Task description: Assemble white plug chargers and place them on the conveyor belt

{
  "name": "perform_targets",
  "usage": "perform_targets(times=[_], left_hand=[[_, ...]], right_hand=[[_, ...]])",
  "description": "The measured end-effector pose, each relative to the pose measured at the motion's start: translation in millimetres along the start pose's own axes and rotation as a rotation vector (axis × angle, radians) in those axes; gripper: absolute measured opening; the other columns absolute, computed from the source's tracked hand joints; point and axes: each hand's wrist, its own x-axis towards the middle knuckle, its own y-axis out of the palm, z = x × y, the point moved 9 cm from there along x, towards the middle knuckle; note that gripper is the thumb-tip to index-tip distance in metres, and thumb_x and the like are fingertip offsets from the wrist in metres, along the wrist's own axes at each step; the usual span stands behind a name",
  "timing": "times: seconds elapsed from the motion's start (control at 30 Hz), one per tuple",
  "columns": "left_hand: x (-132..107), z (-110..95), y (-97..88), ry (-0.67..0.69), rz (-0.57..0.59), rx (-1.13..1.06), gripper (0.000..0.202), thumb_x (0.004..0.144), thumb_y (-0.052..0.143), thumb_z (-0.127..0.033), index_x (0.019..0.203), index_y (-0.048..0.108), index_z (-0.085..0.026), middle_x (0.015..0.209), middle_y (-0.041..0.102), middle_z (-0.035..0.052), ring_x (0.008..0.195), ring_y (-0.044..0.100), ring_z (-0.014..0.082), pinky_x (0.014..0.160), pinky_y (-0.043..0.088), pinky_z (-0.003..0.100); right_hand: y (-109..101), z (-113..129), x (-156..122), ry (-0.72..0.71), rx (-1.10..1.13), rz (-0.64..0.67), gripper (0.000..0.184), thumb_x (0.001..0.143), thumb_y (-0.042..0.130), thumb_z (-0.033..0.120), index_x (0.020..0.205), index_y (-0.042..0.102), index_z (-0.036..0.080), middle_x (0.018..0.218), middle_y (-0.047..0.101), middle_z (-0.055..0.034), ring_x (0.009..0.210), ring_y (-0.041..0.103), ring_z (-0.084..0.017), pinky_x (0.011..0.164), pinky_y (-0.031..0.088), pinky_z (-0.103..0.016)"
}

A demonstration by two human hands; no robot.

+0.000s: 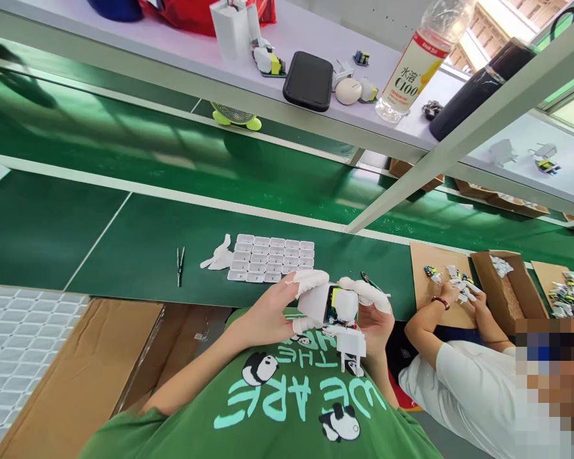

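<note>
Both my hands are raised close in front of my green T-shirt, with white finger cots on the fingertips. My left hand (268,313) is closed round a white charger housing (314,299). My right hand (379,313) grips the mating part, a circuit board with a yellow component (335,298) and a white plug piece (351,344) hanging below it. The two parts touch between my hands, and the board sits partly inside the housing.
On the green belt lie a white compartment tray (270,258), a crumpled white glove (217,257) and tweezers (180,265). A cardboard box (76,370) and a clear tray (9,344) sit lower left. The shelf holds a phone (309,80) and a bottle (411,70). A co-worker's hands (462,293) sort parts at the right.
</note>
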Motion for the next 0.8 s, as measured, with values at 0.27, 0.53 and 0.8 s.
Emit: perform_targets(times=[0.27, 0.53, 0.8], left_hand=[[0.8, -3.3, -2.0, 0.006, -0.033, -0.013, 0.073, 0.093, 0.069, -0.038, 0.158, 0.038, -0.027, 0.138, 0.066, 0.0146, 0.131, 0.061, 0.0308, 0.105, 0.056, 0.044], [-1.9, -2.7, -1.1, 0.010, -0.032, -0.023, 0.075, 0.092, 0.069, -0.038, 0.159, 0.037, -0.027, 0.141, 0.065, 0.0140, 0.132, 0.060, 0.0305, 0.105, 0.056, 0.042], [-5.3, -3.0, -1.1, 0.030, -0.043, -0.019, 0.075, 0.092, 0.067, -0.029, 0.160, 0.035, -0.027, 0.147, 0.061, 0.0133, 0.135, 0.058, 0.0303, 0.106, 0.055, 0.042]], right_hand=[[-0.2, -10.0, -4.0, -0.100, 0.041, 0.023, 0.066, 0.068, 0.094, 0.045, 0.127, 0.068, 0.033, 0.121, 0.077, -0.0072, 0.117, 0.072, -0.034, 0.105, 0.059, -0.053], [1.2, -5.7, -6.7, -0.036, -0.083, 0.033, 0.060, 0.067, 0.095, 0.045, 0.121, 0.072, 0.032, 0.120, 0.077, -0.0065, 0.124, 0.068, -0.034, 0.108, 0.058, -0.054], [4.3, 2.5, -6.9, -0.137, -0.124, 0.042, 0.053, 0.074, 0.090, 0.047, 0.122, 0.072, 0.031, 0.117, 0.078, -0.0070, 0.122, 0.069, -0.033, 0.099, 0.063, -0.051]])
